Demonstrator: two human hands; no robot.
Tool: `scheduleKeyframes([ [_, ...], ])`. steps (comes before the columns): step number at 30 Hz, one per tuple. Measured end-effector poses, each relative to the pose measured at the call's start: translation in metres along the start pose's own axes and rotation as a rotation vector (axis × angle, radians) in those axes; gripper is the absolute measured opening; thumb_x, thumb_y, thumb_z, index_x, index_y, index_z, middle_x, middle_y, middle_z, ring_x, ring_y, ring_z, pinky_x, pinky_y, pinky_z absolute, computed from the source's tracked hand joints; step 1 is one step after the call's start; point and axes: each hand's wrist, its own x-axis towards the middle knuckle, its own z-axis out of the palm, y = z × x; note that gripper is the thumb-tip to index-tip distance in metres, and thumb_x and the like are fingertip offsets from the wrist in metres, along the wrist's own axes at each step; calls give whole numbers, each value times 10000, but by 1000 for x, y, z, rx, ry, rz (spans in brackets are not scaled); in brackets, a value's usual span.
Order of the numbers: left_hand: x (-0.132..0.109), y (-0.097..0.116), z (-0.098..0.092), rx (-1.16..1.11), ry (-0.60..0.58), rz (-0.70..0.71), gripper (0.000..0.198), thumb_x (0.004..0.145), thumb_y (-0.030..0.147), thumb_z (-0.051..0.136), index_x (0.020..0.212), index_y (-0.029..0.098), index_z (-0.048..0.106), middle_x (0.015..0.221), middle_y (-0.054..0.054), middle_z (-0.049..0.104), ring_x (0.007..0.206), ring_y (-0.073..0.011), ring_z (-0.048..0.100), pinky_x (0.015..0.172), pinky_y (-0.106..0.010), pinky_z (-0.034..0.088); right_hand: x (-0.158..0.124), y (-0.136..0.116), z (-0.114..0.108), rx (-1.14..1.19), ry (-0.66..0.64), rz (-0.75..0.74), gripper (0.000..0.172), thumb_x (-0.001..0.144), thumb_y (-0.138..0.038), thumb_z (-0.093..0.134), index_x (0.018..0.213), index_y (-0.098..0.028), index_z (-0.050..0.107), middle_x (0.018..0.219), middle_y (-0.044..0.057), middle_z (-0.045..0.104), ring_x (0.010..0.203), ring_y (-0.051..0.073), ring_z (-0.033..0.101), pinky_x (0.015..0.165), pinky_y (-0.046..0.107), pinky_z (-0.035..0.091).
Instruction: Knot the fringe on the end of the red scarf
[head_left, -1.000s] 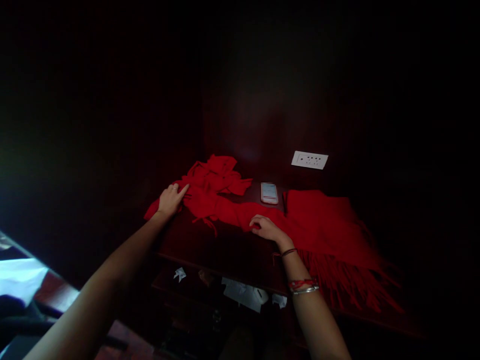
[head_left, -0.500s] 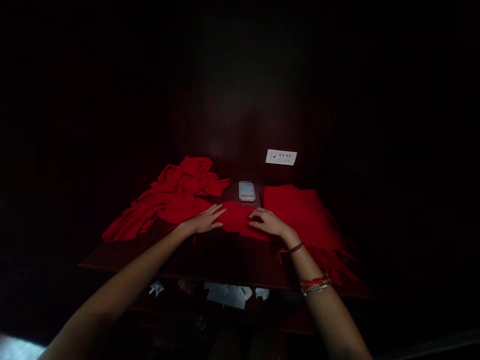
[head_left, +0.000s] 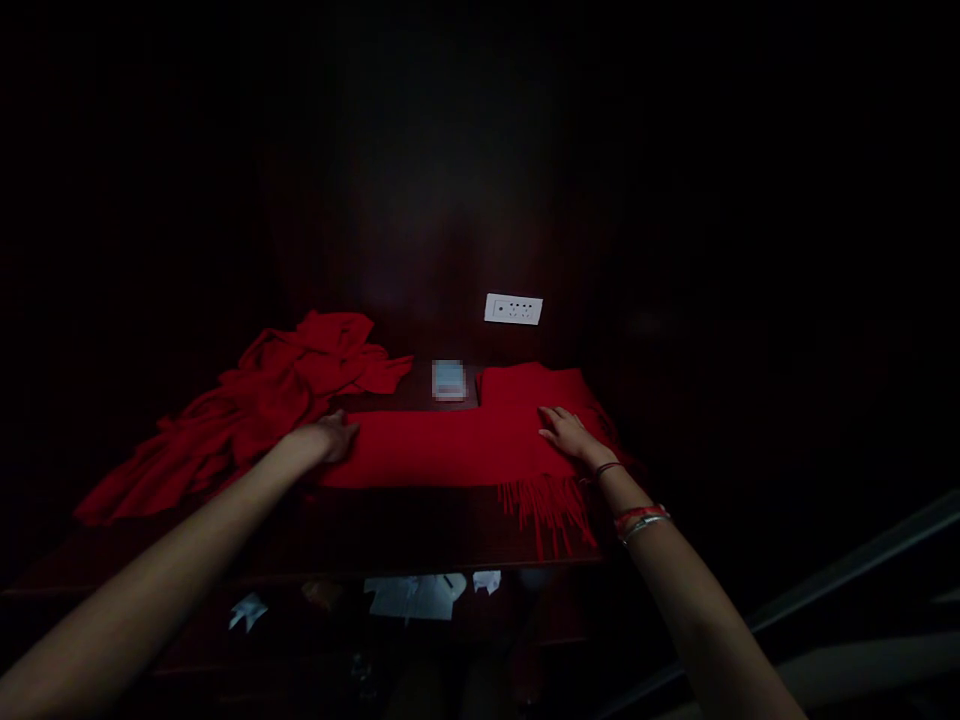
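A red fringed scarf [head_left: 420, 448] lies spread flat in a long band across the dark table. My left hand [head_left: 331, 437] is at the band's left end, its fingers curled down onto the cloth and partly hidden. My right hand [head_left: 571, 434] rests on the right part of the scarf, fingers stretched out and slightly apart. Under and behind it is a folded red cloth [head_left: 529, 382]. Left of my left hand, more red cloth [head_left: 270, 390] lies in a crumpled heap.
A phone [head_left: 449, 380] with a lit, blurred screen lies behind the scarf. A white wall socket [head_left: 514, 309] is on the dark back wall. Below the table edge [head_left: 420, 574] are pale scraps [head_left: 412, 597] on a lower level.
My hands have moved apart, the left one leftward and the right one farther onto the folded pile. The bunched scarf between them now lies flat, and the view has shifted right.
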Motion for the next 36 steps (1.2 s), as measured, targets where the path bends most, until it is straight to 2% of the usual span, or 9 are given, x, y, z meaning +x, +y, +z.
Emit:
scheduleKeyframes([
  [2,2,44,11,16,-107,149,345,667,276,533,994,179,583,1230,-123,418,1098,-310,397,873,-439,332,4,0,-2,-22,22,7,492,816,-325,377,1267,-159,272,1269,135,332,1166,209,282,929,380,229],
  [5,1,105,33,9,-168,467,480,779,390,395,1235,246,349,1345,-44,240,1218,-224,218,952,-373,253,11,0,-7,-58,34,24,475,817,-312,376,1259,-168,279,1270,134,329,1177,230,259,926,436,218],
  [8,1,131,59,6,-203,544,564,799,482,307,1294,225,224,1373,-73,129,1246,-250,84,957,-438,199,18,4,-12,-98,9,38,415,814,-277,385,1213,-166,352,1195,142,415,1127,234,337,910,464,226],
  [11,8,122,81,17,-256,450,610,795,510,281,1303,183,199,1359,-108,157,1242,-253,95,966,-435,167,24,9,-19,-132,-38,26,310,807,-241,402,1090,-142,482,1104,145,486,1041,218,431,884,394,284],
  [14,19,105,88,20,-288,436,637,778,532,291,1305,187,194,1352,-97,179,1239,-241,116,975,-404,158,28,13,-33,-147,-89,-21,241,804,-202,412,986,-124,551,1020,137,538,936,177,505,811,268,344],
  [23,38,69,72,56,-371,307,736,705,593,366,1302,197,196,1349,-87,154,1234,-257,98,976,-399,172,20,7,-116,-154,-186,-191,160,763,-239,493,817,-160,622,781,52,622,698,139,542,622,212,366],
  [29,41,37,49,95,-480,190,933,605,653,449,1319,180,79,1362,-107,58,1230,-282,30,976,-404,185,20,-27,-165,-25,-46,-334,229,800,-264,417,871,-147,601,783,27,613,689,117,524,635,216,367],
  [32,41,23,36,118,-514,137,988,583,628,505,1322,162,43,1359,-135,19,1223,-307,4,972,-420,179,32,-39,-162,-7,-108,-384,258,810,-275,397,891,-135,598,795,28,618,706,114,533,641,210,375],
  [36,44,6,29,131,-488,88,976,605,579,529,1322,131,41,1353,-176,27,1218,-333,10,956,-431,199,56,-47,-122,-285,-128,-246,215,795,-247,440,871,-144,612,852,68,622,755,144,558,664,222,383],
])
